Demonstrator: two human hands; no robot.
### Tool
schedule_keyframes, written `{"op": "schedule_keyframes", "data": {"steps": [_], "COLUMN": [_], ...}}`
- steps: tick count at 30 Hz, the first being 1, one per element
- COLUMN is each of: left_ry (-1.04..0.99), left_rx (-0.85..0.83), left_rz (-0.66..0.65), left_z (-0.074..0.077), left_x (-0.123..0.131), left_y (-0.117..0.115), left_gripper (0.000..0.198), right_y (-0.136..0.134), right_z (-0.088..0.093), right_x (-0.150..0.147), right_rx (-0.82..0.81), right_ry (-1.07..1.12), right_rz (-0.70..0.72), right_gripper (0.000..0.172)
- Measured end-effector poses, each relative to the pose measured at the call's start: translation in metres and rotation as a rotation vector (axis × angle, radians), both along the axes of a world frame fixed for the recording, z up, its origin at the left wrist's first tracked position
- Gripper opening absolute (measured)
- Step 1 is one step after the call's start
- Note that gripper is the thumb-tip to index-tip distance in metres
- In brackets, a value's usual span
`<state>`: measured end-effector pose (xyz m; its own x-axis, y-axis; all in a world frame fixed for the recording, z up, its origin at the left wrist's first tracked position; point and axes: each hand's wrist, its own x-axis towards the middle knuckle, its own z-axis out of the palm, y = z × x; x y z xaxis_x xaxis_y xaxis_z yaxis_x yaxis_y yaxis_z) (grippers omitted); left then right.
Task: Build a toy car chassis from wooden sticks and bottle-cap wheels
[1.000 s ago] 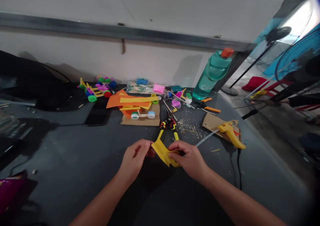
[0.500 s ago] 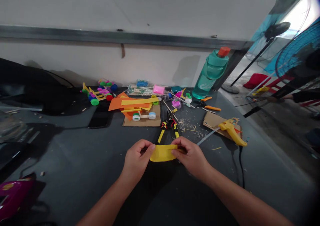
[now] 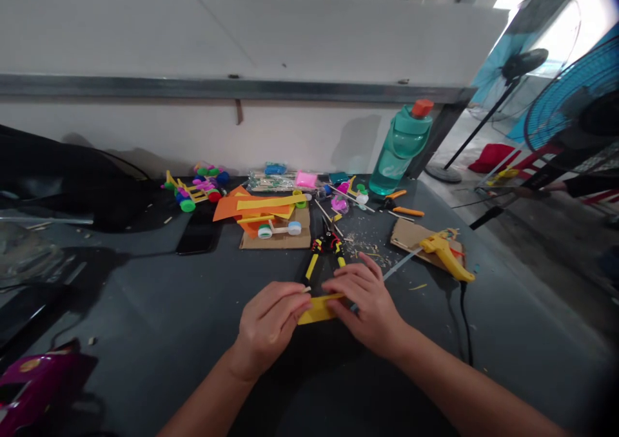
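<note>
A yellow strip, paper or thin foam, is held low over the table between my two hands. My left hand pinches its left end, and the pale tip of a thin stick pokes out at those fingertips. At the strip's right end my right hand grips it between thumb and fingers, with the little finger raised. Just beyond the hands lies a pair of wire strippers with yellow and black handles. How much of the stick lies behind the strip is hidden.
A yellow glue gun rests on cardboard at right, its cord trailing forward. Behind are orange sheets, a stick with bottle caps, orange-handled pliers, a teal bottle and a phone. A purple tool sits front left.
The strip has tilted and sits slightly lower. My left fingers have come over its top edge, where a stick tip now shows. My right fingers have lifted and spread somewhat.
</note>
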<state>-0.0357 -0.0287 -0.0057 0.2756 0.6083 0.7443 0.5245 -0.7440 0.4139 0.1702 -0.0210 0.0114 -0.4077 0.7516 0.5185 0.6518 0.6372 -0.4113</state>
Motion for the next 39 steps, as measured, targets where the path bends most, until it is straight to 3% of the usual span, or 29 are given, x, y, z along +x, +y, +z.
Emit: {"op": "schedule_keyframes", "data": {"steps": [2, 4, 7, 11, 14, 16, 18, 20, 25, 28, 34, 39], "left_ry": [-0.010, -0.042, -0.132, -0.255, -0.249, -0.236, -0.230, -0.226, -0.235, -0.264, -0.233, -0.230], "left_rx": [-0.040, -0.159, -0.389, -0.649, -0.779, -0.791, -0.778, -0.796, -0.944, -0.995, -0.920, -0.875], "left_rz": [0.013, 0.121, 0.213, 0.082, 0.033, 0.019, 0.000, -0.016, -0.087, -0.115, -0.127, -0.179], "left_z": [0.001, 0.001, 0.002, 0.003, 0.003, 0.003, 0.004, 0.004, 0.002, 0.002, 0.003, 0.002], "left_x": [0.000, -0.001, -0.002, 0.006, 0.013, 0.015, 0.015, 0.015, 0.019, 0.019, 0.019, 0.020], "left_y": [0.000, 0.002, 0.006, 0.008, 0.007, 0.006, 0.005, 0.004, 0.003, 0.003, 0.002, 0.001], "left_gripper": [0.020, 0.019, 0.021, 0.022, 0.015, 0.014, 0.014, 0.015, 0.020, 0.020, 0.015, 0.017], "right_y": [0.003, 0.007, 0.011, 0.008, 0.004, 0.003, 0.003, 0.003, 0.002, 0.002, 0.006, 0.006], "right_z": [-0.002, -0.004, -0.007, -0.010, -0.008, -0.005, -0.003, -0.003, -0.006, -0.007, -0.007, -0.006], "right_x": [0.001, 0.005, 0.007, 0.001, -0.003, -0.004, -0.004, -0.004, -0.008, -0.009, -0.005, -0.007], "right_rx": [0.032, 0.035, -0.077, -0.275, -0.307, -0.320, -0.355, -0.381, -0.401, -0.496, -0.693, -0.736], "right_ry": [0.012, 0.026, 0.074, 0.177, 0.191, 0.198, 0.226, 0.261, 0.295, 0.299, 0.309, 0.336], "right_rz": [-0.056, -0.139, -0.173, -0.106, 0.019, 0.073, 0.026, -0.030, 0.088, 0.037, -0.002, -0.040], "right_gripper": [0.015, 0.016, 0.012, 0.014, 0.015, 0.020, 0.022, 0.018, 0.010, 0.010, 0.008, 0.009]}}
